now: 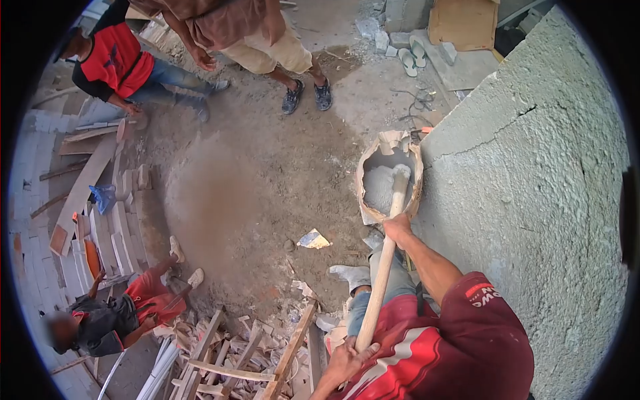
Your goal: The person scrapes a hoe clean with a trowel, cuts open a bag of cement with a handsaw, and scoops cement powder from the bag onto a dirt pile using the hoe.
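Observation:
A long wooden-handled tool (379, 293) slants up from my body into an open paper sack (361, 193). Pale grey powder (379, 187) lies inside the sack and coats the tool's far end, so the shape of its head cannot be made out. My right hand (399, 230) is closed around the handle just below the sack's torn rim. Lower down, my left hand (349, 361) wraps the handle's near end. The sack stands upright against a rough wall.
The rough grey wall (533, 167) rises on my right. One person (243, 33) stands ahead, another (123, 60) at upper left, a third (127, 317) at lower left. Timber (290, 350) and rubble lie below left; a torn scrap (313, 239) lies on the dirt.

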Action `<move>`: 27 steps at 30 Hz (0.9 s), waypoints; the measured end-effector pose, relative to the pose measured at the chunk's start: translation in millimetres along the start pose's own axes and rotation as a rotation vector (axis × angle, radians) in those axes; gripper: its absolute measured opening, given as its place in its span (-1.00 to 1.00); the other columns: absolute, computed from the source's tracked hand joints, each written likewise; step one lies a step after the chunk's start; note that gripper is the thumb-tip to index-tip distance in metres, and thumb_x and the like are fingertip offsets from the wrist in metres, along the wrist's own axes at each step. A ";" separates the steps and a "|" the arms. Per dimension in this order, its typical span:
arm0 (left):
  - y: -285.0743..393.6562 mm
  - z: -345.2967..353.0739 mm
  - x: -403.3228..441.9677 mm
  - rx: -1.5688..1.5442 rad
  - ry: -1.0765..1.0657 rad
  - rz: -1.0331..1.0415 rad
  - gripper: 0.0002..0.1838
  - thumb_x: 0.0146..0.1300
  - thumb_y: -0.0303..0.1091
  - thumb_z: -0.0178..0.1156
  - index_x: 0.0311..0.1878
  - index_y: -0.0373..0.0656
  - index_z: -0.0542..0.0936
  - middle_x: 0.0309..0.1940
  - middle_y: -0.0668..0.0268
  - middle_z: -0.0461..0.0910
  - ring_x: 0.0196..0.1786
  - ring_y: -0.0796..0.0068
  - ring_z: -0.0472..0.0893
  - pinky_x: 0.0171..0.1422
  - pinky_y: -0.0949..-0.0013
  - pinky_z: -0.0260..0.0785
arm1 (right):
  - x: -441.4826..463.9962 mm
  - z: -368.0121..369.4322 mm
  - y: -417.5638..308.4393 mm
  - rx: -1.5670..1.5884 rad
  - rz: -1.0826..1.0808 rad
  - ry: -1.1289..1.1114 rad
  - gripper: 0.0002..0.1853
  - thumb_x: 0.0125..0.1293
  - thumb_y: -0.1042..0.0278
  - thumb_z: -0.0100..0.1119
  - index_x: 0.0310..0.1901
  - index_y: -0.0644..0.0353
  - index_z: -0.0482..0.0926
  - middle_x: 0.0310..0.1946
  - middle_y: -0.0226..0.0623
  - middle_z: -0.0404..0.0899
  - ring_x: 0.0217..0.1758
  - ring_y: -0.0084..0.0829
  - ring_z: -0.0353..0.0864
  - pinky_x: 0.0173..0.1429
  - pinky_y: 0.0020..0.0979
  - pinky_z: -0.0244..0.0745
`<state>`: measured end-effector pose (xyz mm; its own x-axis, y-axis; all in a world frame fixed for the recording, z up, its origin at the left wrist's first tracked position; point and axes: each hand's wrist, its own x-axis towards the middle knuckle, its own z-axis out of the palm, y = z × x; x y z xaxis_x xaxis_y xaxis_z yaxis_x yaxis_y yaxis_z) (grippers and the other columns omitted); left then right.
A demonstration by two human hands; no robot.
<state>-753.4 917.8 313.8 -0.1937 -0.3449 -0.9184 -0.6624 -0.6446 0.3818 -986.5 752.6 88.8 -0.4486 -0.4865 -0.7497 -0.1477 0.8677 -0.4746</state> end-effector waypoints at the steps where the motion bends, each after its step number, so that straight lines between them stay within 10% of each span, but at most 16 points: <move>1: 4.2 -1.5 -1.2 0.019 0.019 -0.028 -0.32 0.02 0.23 0.20 -0.29 -0.37 0.47 -0.56 0.10 0.51 -0.46 0.32 0.49 -0.33 0.34 0.33 | -0.4 0.9 -1.5 0.049 0.035 -0.015 -0.65 -0.01 0.46 0.08 -0.20 0.58 0.46 -0.31 0.04 0.55 -0.24 -0.17 0.60 -0.25 -0.27 0.48; 8: 47.9 -25.6 -3.2 -0.153 0.046 0.097 -0.37 0.06 0.13 0.23 -0.17 -0.39 0.52 -0.42 0.27 0.55 -0.36 0.52 0.49 -0.27 0.44 0.34 | -33.0 -34.5 -34.4 0.018 0.165 -0.202 -0.58 0.13 0.25 0.05 -0.04 0.39 0.42 -0.23 0.06 0.52 -0.22 -0.05 0.59 -0.25 -0.12 0.55; 12: 67.6 -43.1 0.8 -0.109 0.058 0.109 -0.43 0.05 0.11 0.24 -0.24 -0.33 0.53 -0.49 0.33 0.51 -0.43 0.55 0.44 -0.35 0.44 0.28 | -113.6 -89.9 -42.3 -0.673 -0.875 -0.214 -0.40 -0.02 0.20 0.22 0.07 0.24 0.34 0.00 0.01 0.33 0.18 -0.05 0.30 0.17 -0.07 0.23; 16: 76.4 -46.9 8.5 -0.071 0.050 0.163 -0.49 0.06 0.12 0.23 -0.34 -0.24 0.53 -0.55 0.36 0.48 -0.47 0.57 0.41 -0.40 0.46 0.23 | -171.4 -88.2 -62.3 -0.661 -1.683 -0.307 -0.48 -0.19 0.21 0.27 -0.10 0.16 0.44 -0.06 -0.13 0.43 0.06 -0.15 0.42 0.05 -0.22 0.30; 19: 79.3 -61.0 5.1 -0.102 0.048 0.226 -0.36 0.16 0.25 -0.01 -0.32 -0.30 0.54 -0.53 0.30 0.50 -0.47 0.51 0.43 -0.40 0.43 0.25 | -171.5 -43.6 -64.3 -0.733 -1.580 -0.648 -0.62 -0.28 0.22 0.34 -0.35 0.13 0.48 -0.35 -0.27 0.52 -0.21 -0.19 0.53 -0.11 -0.23 0.38; 22: 54.6 -76.9 3.1 -0.474 0.169 0.308 -0.23 0.21 0.40 -0.30 -0.31 -0.21 0.55 -0.54 0.37 0.50 -0.50 0.56 0.43 -0.40 0.49 0.25 | -155.2 -33.9 -83.6 -0.423 -1.633 -0.455 -0.68 -0.33 0.17 0.34 -0.52 0.09 0.44 -0.54 -0.35 0.54 -0.36 -0.26 0.59 -0.24 -0.24 0.41; 27: -25.9 -54.1 -2.3 -1.070 0.604 0.273 -0.25 0.24 0.35 -0.26 -0.08 -0.23 0.51 -0.40 0.43 0.53 -0.42 0.63 0.42 -0.30 0.50 0.28 | -156.6 -62.8 -130.9 -0.344 -1.300 -0.671 -0.77 -0.09 0.20 0.31 -0.54 0.08 0.45 -0.56 -0.30 0.55 -0.40 -0.30 0.62 -0.23 -0.25 0.46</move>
